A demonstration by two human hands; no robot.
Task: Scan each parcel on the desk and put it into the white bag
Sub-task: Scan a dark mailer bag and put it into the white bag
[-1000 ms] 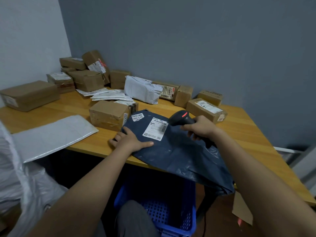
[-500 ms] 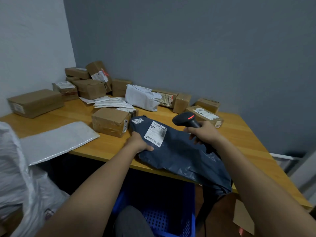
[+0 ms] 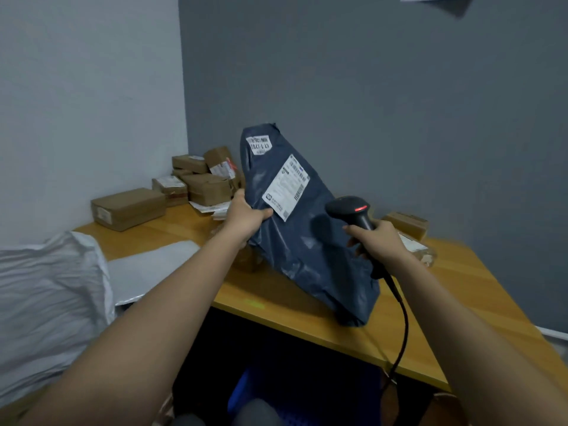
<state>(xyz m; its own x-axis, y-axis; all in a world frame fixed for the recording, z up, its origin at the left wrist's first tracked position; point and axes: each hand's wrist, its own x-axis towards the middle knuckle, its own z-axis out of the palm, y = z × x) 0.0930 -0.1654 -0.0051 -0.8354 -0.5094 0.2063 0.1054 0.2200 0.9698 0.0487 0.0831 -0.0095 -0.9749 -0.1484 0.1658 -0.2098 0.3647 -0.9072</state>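
Both my bare forearms reach up from the bottom corners of the frame toward its centre. My left hand (image 3: 246, 215) sits just left of centre, thumb laid over the front of the dark parcel (image 3: 307, 241), fingers hidden behind its edge. My right hand (image 3: 376, 241), right of centre, curls around the scanner (image 3: 353, 210) handle.

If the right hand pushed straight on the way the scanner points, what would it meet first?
Most likely the dark blue parcel that the left hand holds up. The right hand aims the scanner toward its white label, though depth is unclear.
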